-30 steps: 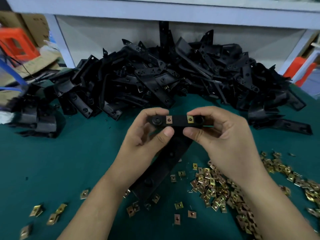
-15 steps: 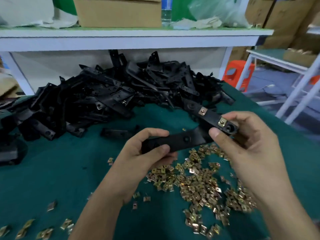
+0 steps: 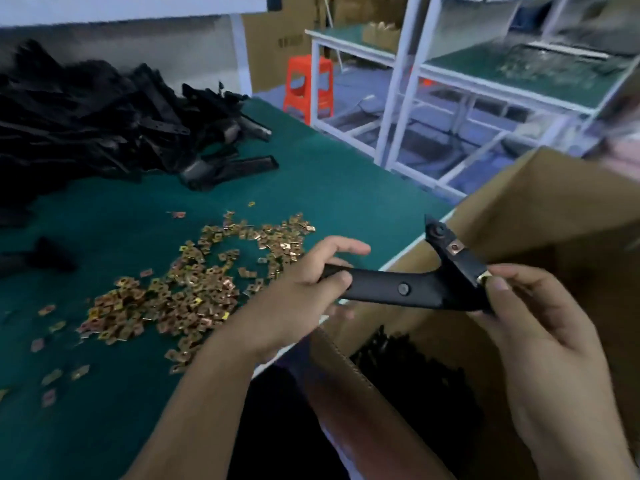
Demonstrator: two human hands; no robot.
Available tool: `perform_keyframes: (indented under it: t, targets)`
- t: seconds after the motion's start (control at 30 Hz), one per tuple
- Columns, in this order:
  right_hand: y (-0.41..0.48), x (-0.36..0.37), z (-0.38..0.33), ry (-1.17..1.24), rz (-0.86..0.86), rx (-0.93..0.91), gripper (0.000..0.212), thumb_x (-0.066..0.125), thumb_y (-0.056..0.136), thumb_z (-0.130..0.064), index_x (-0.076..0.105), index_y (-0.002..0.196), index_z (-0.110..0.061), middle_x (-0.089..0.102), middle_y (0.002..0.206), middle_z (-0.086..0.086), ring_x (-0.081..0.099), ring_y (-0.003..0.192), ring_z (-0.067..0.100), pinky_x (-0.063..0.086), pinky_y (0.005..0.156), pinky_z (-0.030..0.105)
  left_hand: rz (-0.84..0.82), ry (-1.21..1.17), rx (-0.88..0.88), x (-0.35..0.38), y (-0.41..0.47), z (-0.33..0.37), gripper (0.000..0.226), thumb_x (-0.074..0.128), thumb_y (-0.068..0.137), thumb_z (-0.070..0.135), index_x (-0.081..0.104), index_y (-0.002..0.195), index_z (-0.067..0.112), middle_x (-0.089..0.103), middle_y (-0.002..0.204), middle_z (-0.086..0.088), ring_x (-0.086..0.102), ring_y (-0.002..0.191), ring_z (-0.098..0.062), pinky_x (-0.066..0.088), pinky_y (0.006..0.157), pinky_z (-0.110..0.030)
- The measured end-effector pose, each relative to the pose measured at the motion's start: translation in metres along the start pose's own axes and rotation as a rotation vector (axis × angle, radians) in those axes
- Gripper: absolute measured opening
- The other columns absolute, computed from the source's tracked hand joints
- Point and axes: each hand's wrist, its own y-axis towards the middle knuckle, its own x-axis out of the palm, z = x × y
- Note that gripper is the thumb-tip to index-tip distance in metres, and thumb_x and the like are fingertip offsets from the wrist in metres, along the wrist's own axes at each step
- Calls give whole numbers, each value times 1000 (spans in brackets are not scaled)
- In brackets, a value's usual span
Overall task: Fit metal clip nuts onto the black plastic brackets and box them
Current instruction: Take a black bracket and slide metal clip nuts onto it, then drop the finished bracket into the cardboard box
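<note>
I hold a black plastic bracket (image 3: 405,289) with both hands, over the table's right edge and the open cardboard box (image 3: 540,216). My left hand (image 3: 304,292) grips its long arm, index finger stretched out. My right hand (image 3: 530,317) pinches the short angled end. Two metal clip nuts sit on that end, one (image 3: 454,248) in plain sight and one (image 3: 482,278) by my right thumb. Dark brackets (image 3: 408,362) lie inside the box. Loose clip nuts (image 3: 194,292) are heaped on the green table (image 3: 329,181). A big pile of black brackets (image 3: 97,123) fills the far left.
A single bracket (image 3: 38,258) lies at the left edge. Beyond the table's right side stand white-framed benches (image 3: 464,88), an orange stool (image 3: 308,88) and cardboard boxes (image 3: 277,46). The box's near corrugated wall (image 3: 349,368) rises beside my left forearm.
My view has swung right, away from the bracket pile. Both hands carried the bracket right, from above the clip nuts to over the open box.
</note>
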Motion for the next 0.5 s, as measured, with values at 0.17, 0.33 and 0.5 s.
perform_keyframes:
  t: [0.17, 0.33, 0.5]
  targets:
    - [-4, -50, 15, -129, 96, 83, 7, 65, 96, -28, 71, 95, -30, 73, 92, -7, 69, 88, 16, 55, 92, 51, -90, 41, -43, 43, 25, -13, 39, 53, 86, 23, 64, 114, 48, 60, 114, -6, 69, 91, -6, 57, 85, -31]
    - [-8, -80, 33, -438, 45, 138, 17, 60, 94, -40, 61, 111, -40, 67, 98, -19, 62, 89, -5, 48, 71, 28, -155, 487, 7, 75, 39, -35, 37, 50, 90, 41, 45, 120, 61, 50, 127, 17, 50, 120, 3, 43, 104, -34]
    - [-11, -88, 39, -728, -77, 245, 33, 54, 98, -40, 50, 131, -42, 53, 123, -10, 51, 114, 12, 42, 78, 28, -208, 634, 27, 89, 34, -40, 38, 44, 90, 51, 44, 126, 60, 41, 136, 34, 56, 118, -7, 41, 110, -44]
